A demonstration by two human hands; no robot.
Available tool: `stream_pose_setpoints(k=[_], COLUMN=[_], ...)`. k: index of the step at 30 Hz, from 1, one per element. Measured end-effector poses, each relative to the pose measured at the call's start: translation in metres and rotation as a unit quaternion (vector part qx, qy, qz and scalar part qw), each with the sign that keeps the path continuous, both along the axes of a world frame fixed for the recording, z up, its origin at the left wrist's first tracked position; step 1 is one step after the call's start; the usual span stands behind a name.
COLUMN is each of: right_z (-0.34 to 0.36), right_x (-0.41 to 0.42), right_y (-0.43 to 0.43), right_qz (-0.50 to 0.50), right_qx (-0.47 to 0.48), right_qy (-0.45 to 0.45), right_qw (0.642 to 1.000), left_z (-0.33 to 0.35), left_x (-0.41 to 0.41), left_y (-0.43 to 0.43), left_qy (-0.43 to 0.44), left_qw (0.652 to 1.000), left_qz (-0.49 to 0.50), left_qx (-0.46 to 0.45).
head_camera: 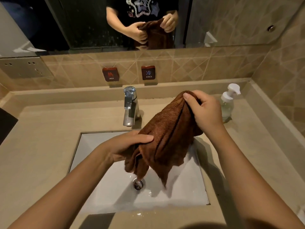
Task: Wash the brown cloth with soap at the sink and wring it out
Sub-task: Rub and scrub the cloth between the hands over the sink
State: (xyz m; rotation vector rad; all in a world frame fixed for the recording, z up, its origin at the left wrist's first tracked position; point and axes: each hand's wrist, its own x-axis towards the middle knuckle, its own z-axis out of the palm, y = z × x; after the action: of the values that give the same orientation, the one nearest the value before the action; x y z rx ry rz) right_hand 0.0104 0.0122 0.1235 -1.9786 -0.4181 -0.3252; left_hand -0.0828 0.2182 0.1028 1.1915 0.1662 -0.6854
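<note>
The brown cloth (166, 136) hangs in folds above the white sink (92, 192), its lower corners dangling near the drain (138, 184). My right hand (203, 111) pinches the cloth's top end, raised to the right of the tap. My left hand (130, 146) grips the cloth lower down on its left side, over the basin. A clear soap pump bottle (228, 103) with a white head stands on the counter just right of my right hand. The chrome tap (130, 106) shows no running water.
A beige counter (41, 146) surrounds the sink, with a raised ledge behind. HOT (110, 74) and COLD (148, 73) signs sit on the tiled wall. The mirror (82, 22) above reflects my hands and the cloth. A dark object (6, 124) lies at the left edge.
</note>
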Motion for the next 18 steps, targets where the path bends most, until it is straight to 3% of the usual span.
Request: stream_pose_setpoints(k=[3, 6, 9, 12, 14, 18], right_z=[-0.004, -0.011, -0.029, -0.023, -0.02, -0.022], right_x=[-0.006, -0.04, -0.071, -0.062, -0.055, -0.083], right_y=[0.001, 0.022, 0.053, 0.063, 0.064, 0.075], right_qz=[-0.039, 0.033, 0.077, -0.008, -0.014, 0.03], right_qx=[-0.088, -0.145, -0.176, -0.081, -0.061, -0.188], right_qy=[-0.078, -0.124, -0.12, -0.001, 0.045, -0.061], right_qw=[0.992, 0.981, 0.974, 0.997, 0.997, 0.98], left_z=[0.0, 0.001, 0.003, 0.003, 0.006, 0.008], left_x=[0.003, 0.013, 0.015, 0.009, 0.008, 0.013], left_y=[-0.01, -0.027, -0.046, -0.062, -0.061, -0.051], left_qy=[0.01, 0.046, 0.047, 0.02, 0.009, -0.005], left_qw=[0.984, 0.951, 0.942, 0.941, 0.94, 0.926], left_qz=[0.126, 0.257, 0.305, 0.325, 0.333, 0.372], left_qx=[-0.125, -0.167, -0.128, -0.089, -0.072, -0.063])
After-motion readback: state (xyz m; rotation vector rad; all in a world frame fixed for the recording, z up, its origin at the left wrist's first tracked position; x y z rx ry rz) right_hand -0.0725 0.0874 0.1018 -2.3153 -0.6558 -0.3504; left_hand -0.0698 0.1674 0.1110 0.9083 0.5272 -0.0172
